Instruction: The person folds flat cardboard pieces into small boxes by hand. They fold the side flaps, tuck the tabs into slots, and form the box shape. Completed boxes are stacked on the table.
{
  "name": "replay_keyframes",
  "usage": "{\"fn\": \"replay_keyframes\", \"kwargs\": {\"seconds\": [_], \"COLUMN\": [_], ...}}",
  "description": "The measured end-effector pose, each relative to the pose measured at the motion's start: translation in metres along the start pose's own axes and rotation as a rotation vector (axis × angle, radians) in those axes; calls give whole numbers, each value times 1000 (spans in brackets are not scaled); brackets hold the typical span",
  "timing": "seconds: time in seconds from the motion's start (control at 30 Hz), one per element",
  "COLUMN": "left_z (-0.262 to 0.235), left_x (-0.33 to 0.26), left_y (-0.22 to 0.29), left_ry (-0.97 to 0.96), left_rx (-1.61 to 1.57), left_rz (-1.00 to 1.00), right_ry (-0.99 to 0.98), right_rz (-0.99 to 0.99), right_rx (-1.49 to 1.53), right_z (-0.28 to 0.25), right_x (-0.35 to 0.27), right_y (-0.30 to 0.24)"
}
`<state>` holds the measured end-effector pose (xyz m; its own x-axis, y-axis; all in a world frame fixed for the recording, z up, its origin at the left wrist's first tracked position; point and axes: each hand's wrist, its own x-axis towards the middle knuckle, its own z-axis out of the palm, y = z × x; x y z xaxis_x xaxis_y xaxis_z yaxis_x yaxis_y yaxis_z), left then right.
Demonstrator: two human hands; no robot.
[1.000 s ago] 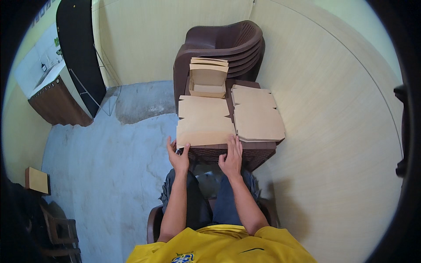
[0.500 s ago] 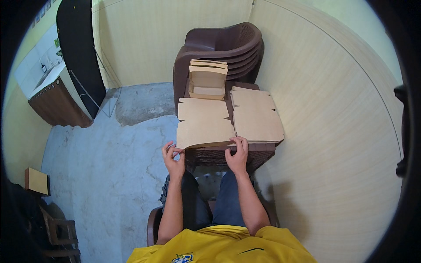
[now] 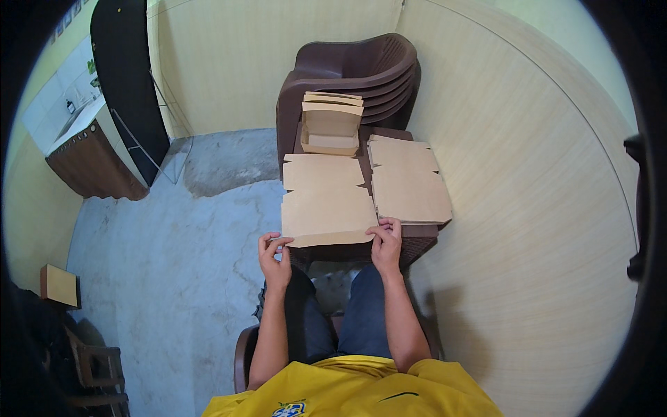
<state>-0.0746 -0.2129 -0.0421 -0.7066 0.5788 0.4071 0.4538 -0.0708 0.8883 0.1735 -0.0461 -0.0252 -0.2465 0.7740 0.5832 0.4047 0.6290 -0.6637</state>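
A flat brown cardboard box blank point(image 3: 326, 198) with notched sides lies on the brown table in front of me. A narrow strip along its near edge stands creased from the rest. My left hand point(image 3: 276, 260) pinches the near left corner between thumb and fingers. At the near right corner my right hand point(image 3: 387, 244) grips the same edge. Beside it on the right lies a stack of similar flat blanks point(image 3: 410, 182). Behind the blank, folded cardboard boxes point(image 3: 332, 126) sit nested together with their lids up.
The brown table point(image 3: 417, 238) shows at its near right edge. Stacked brown plastic chairs point(image 3: 354, 59) stand behind it. A wood-patterned wall point(image 3: 528, 181) rises close on the right. On the left are a sink counter point(image 3: 90, 156) and a small box point(image 3: 59, 285) by the floor.
The near edge strip, which curved up with a dark gap beneath, now shows as a lighter folded band. My right hand has shifted slightly right and down; the left hand's fingers have closed in on the corner.
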Motion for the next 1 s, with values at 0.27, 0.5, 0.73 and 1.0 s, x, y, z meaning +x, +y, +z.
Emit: {"fn": "replay_keyframes", "kwargs": {"seconds": [0.27, 0.5, 0.73, 1.0], "left_z": [12, 19, 28, 20], "left_x": [4, -2, -5, 6], "left_y": [21, 42, 45, 32], "left_ry": [96, 103, -66, -122], "left_rx": [113, 305, 103, 66], "left_rz": [100, 226, 213, 255], "right_ry": [-87, -41, -13, -59], "right_rz": [132, -56, 77, -4], "right_rx": [121, -13, 196, 164], "right_z": [-1, 4, 6, 1], "right_x": [-1, -5, -6, -3], "right_y": [-8, -23, -32, -28]}}
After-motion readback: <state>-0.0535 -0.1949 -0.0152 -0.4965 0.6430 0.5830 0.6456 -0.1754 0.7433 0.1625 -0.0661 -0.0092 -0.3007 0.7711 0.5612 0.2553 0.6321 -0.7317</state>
